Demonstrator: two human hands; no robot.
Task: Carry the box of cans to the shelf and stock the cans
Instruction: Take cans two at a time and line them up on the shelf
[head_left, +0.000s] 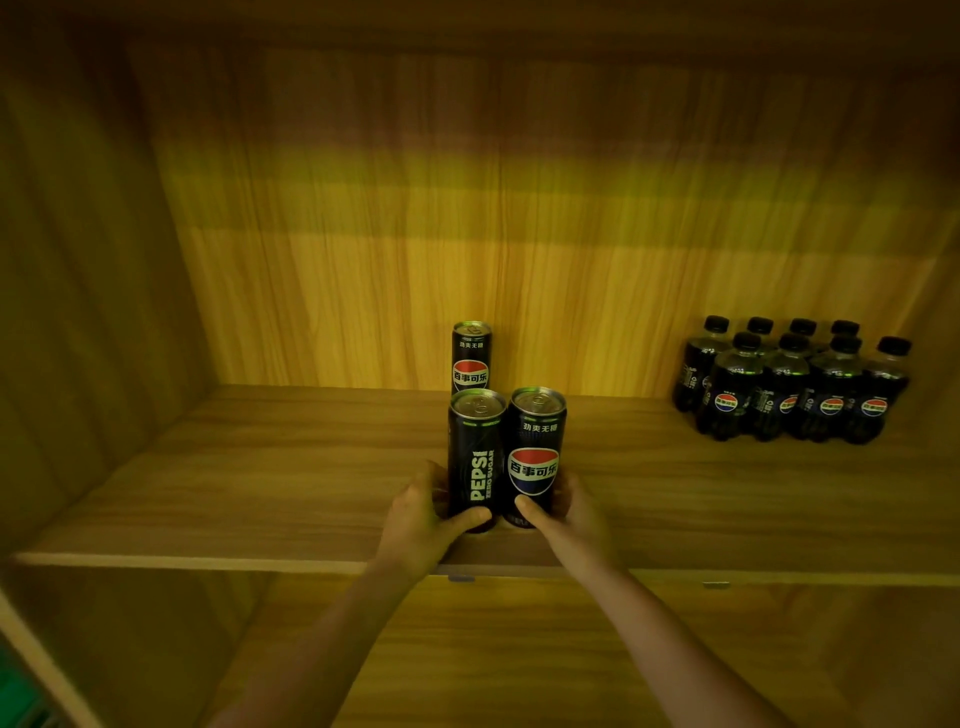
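Note:
Two tall black Pepsi cans stand upright side by side on the wooden shelf board (260, 488), near its front edge. My left hand (423, 517) is wrapped around the lower part of the left can (475, 457), thumb across its front. My right hand (563, 512) grips the base of the right can (535, 452), whose round logo faces me. A third can (470, 358) stands upright behind them, close to the back panel. The box is not in view.
A group of several small dark cola bottles (795, 384) stands at the back right of the same shelf. The cabinet's left side wall (88, 312) and back panel (519, 234) close the space. A lower compartment lies below the shelf edge.

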